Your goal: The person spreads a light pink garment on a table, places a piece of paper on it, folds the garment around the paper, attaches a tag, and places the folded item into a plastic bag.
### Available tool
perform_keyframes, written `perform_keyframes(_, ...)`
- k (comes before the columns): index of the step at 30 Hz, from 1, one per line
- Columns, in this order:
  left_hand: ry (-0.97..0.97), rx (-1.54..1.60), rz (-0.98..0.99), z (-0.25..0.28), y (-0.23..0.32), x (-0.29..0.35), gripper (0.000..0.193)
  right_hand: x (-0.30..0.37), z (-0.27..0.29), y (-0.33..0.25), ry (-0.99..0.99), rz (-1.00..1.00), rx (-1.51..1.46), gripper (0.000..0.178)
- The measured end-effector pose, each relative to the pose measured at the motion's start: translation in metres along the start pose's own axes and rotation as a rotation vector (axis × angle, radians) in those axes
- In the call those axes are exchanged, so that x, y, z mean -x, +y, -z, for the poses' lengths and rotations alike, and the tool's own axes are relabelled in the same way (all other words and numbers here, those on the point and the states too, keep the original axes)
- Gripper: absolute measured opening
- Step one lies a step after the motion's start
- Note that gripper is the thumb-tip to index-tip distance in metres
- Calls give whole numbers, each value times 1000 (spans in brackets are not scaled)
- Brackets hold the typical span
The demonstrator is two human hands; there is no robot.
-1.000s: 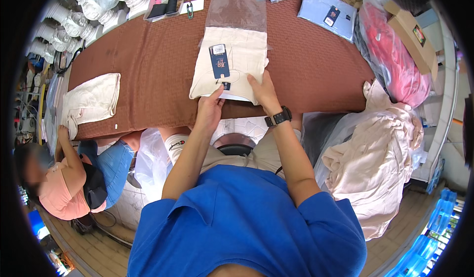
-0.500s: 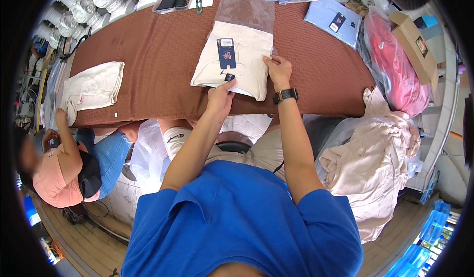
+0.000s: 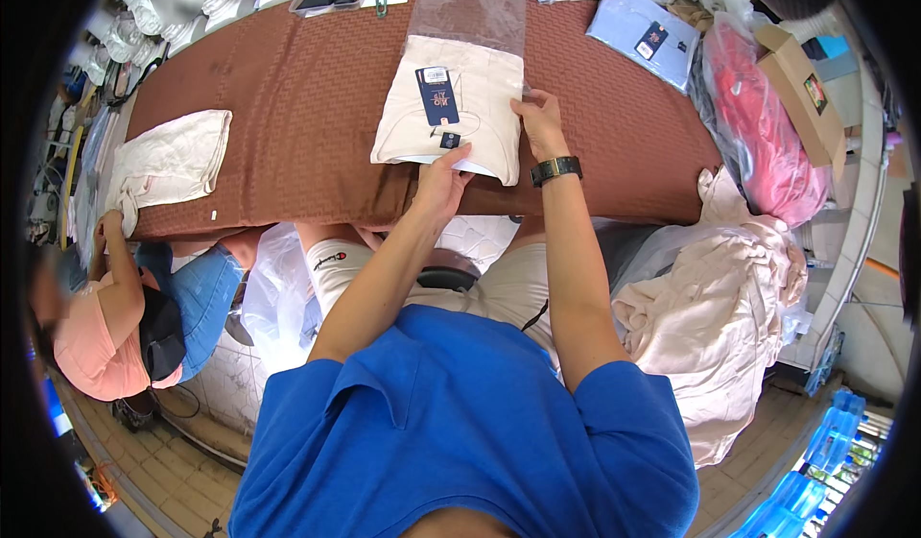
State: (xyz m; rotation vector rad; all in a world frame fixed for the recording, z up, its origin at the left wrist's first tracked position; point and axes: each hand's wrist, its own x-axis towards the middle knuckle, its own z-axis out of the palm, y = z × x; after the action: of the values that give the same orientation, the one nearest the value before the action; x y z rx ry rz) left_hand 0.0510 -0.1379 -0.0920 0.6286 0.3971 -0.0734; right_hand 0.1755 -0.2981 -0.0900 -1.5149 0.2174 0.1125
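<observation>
A folded cream garment (image 3: 484, 96) lies in front of me on the brown cloth, a navy hang tag (image 3: 436, 95) and a small dark label (image 3: 450, 141) on top. White backing shows at its near edge. Clear plastic bag (image 3: 465, 10) stretches beyond the garment's far end; how far down it covers the garment is hard to see. My left hand (image 3: 443, 183) is closed on the near edge, thumb on top beside the small label. At the right edge, my right hand (image 3: 540, 120) pinches the side of the garment or its bag; I cannot tell which layer.
A brown cloth (image 3: 288, 125) covers the curved table. Another cream garment (image 3: 173, 159) lies left, near a seated co-worker (image 3: 106, 322). Bagged blue garments (image 3: 645, 37), a red bagged bundle (image 3: 763, 120) and an open carton (image 3: 801, 96) sit right. Thread snips (image 3: 381, 1) lie at the back.
My left hand has shifted slightly right along the near edge, its thumb now beside the small label. My right hand keeps its pinch. The co-worker's hands have come closer together at the table edge.
</observation>
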Motion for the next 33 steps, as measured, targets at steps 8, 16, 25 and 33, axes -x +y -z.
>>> perform_keyframes(8, -147, 167, 23, -15, -13, -4, 35, -4, -6, 1, -28, 43, 100, 67)
perform_keyframes(16, -123, 112, 33, -3, -23, -11, 38, 5, -1, -23, 195, 671, 763, 20)
perform_keyframes(25, -127, 131, -98, -12, -21, -30, 42, 17, 2, -45, 20, 1012, 1038, 6)
perform_keyframes(33, -125, -8, -76, -11, -6, -25, 43, 40, -49, -87, -284, 918, 1034, 61)
